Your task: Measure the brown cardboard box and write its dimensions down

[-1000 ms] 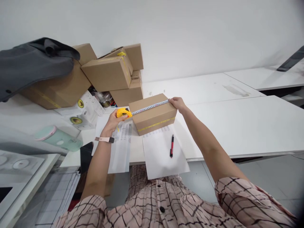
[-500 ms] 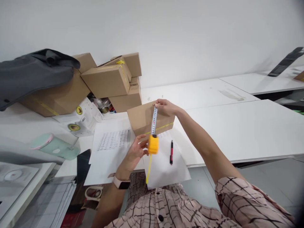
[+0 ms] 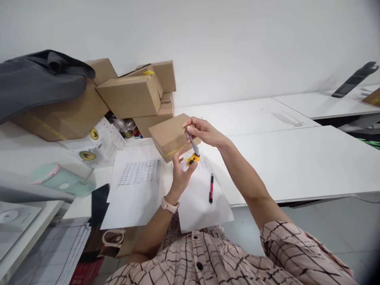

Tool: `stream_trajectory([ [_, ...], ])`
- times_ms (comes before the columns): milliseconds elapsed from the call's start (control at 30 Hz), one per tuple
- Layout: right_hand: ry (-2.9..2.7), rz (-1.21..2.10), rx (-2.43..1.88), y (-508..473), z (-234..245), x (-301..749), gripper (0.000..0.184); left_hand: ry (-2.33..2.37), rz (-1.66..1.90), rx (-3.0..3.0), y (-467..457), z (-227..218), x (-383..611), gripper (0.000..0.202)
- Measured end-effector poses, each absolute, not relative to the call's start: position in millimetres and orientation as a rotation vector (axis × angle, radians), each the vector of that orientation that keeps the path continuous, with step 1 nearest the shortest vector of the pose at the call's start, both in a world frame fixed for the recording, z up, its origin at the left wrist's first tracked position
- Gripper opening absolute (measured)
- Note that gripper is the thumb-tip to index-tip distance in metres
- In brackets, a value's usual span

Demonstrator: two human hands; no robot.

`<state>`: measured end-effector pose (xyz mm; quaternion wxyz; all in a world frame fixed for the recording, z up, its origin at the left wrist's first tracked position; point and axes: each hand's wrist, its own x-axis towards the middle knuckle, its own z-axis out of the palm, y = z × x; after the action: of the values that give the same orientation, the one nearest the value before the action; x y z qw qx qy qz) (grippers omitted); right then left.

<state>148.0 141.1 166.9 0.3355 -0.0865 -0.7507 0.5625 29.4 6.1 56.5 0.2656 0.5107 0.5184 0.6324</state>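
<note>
My left hand (image 3: 182,176) grips the yellow-orange case of a tape measure (image 3: 193,159) between thumb and fingers. The end of its short pulled-out blade is pinched by my right hand (image 3: 202,131), up and slightly to the left of the case. Just behind both hands lies a closed cardboard box (image 3: 169,132) with yellow tape along its side. Below my hands, a sheet of paper (image 3: 197,209) overhangs the table's front edge. A red and black pen (image 3: 211,189) rests on that sheet, to the right of my left hand.
Printed sheets (image 3: 133,194) lie on the left of the white table (image 3: 276,162). Stacked cardboard boxes (image 3: 130,97) and a dark grey bag (image 3: 41,85) stand at the back left. A mint-green tumbler (image 3: 63,180) is at the left, a dark bottle (image 3: 353,81) far right.
The case has tilted and risen toward my right hand, so less blade shows between them. My left hand has turned and moved up. The box now sits flatter, showing its top.
</note>
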Motion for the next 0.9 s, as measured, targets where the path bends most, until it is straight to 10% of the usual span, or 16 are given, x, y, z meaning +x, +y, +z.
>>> stream_trajectory([
  [633,-2.002,1.276,-0.086,130.9,197.3,136.6,0.04,1.115,1.472,1.054,-10.1,57.6,45.3,0.042],
  [900,-1.551,0.917,-1.051,244.3,114.6,141.8,0.05,1.421,2.009,0.76,14.9,54.2,-6.2,0.046],
])
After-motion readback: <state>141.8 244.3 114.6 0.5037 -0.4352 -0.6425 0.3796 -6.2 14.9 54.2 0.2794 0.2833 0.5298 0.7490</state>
